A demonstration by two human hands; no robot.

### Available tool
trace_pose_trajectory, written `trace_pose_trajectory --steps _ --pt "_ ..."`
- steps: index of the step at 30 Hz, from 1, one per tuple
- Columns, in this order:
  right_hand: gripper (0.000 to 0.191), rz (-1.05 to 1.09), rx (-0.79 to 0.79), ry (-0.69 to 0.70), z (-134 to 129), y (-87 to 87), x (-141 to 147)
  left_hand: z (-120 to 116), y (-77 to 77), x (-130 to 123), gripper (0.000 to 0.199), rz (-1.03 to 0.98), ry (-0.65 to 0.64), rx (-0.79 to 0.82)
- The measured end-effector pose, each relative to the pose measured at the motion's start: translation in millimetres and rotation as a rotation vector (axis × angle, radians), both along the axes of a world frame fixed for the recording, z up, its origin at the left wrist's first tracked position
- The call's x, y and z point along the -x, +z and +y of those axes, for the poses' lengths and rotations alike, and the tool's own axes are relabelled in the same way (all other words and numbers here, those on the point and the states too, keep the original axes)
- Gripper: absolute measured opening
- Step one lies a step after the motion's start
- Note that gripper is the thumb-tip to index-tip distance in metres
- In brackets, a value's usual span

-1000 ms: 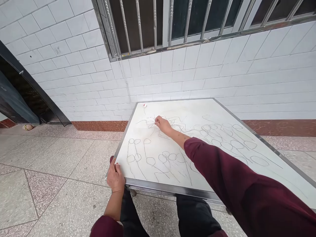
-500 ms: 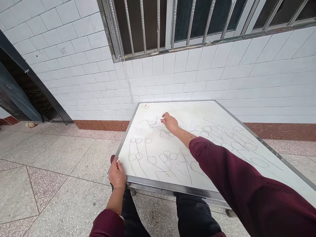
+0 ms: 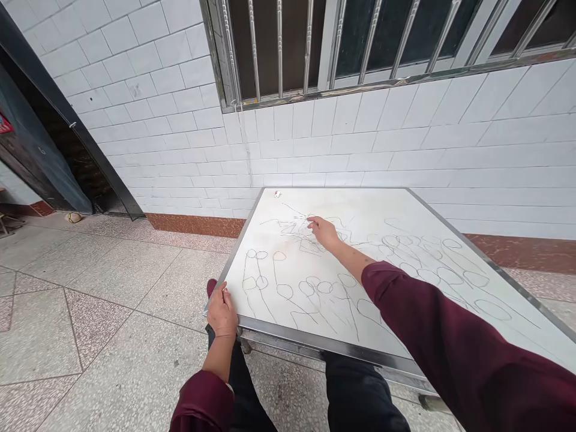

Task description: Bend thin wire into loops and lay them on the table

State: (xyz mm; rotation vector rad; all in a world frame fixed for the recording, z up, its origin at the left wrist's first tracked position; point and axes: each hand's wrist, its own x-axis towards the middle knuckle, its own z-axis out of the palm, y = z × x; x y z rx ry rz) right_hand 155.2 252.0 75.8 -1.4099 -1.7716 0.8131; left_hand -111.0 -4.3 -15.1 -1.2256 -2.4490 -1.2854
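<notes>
A white-topped table (image 3: 360, 201) with a metal rim stands in front of me, its surface covered with thin dark lines, loops and circles. My left hand (image 3: 222, 312) is closed around the rim at the near left corner. Over the far left part of the tabletop, my right hand (image 3: 324, 233) has its fingers pinched together beside a tangle of dark lines (image 3: 297, 227). Whatever is between those fingers is too small or too hidden to name. A small white and red object (image 3: 278, 194) lies near the far left corner.
A white tiled wall (image 3: 297, 147) rises behind the table, with a barred window (image 3: 310, 48) above. To the left is a dark doorway (image 3: 58, 114), with a small round object (image 3: 74, 217) on the speckled floor (image 3: 135, 348) beside it. My legs reach under the table's near edge.
The view has shifted slightly, so everything sits further right. A thin slanted line shows at the far side of the tangle, left of my right hand. My left hand stays on the corner.
</notes>
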Motion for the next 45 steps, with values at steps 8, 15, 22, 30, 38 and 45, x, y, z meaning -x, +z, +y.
trace_pose_trajectory --steps 8,15,22,30,38,45 --pt "0.035 0.16 0.051 0.018 -14 1.5 -8 1 -0.8 2 0.032 -0.028 -0.008 -0.018" --pt "0.044 0.324 0.036 -0.031 -27 20.2 -18 0 4.1 1 0.032 -0.11 -0.017 -0.03" --pt "0.03 0.398 0.056 0.151 -111 25.6 0 -6 25.3 -5 0.027 -0.336 -0.038 -0.153" --pt "0.024 0.118 -0.305 0.244 -226 19.6 2 -35 85.3 -54 0.056 -0.709 -0.271 -0.291" --pt "0.026 0.052 -0.731 0.257 -245 17.4 -9 -54 136.7 -117 0.051 -0.989 -0.708 -0.178" --pt "0.022 0.107 -0.671 0.177 -250 12.4 -20 -72 126.5 -133 0.061 -1.055 -0.962 0.112"
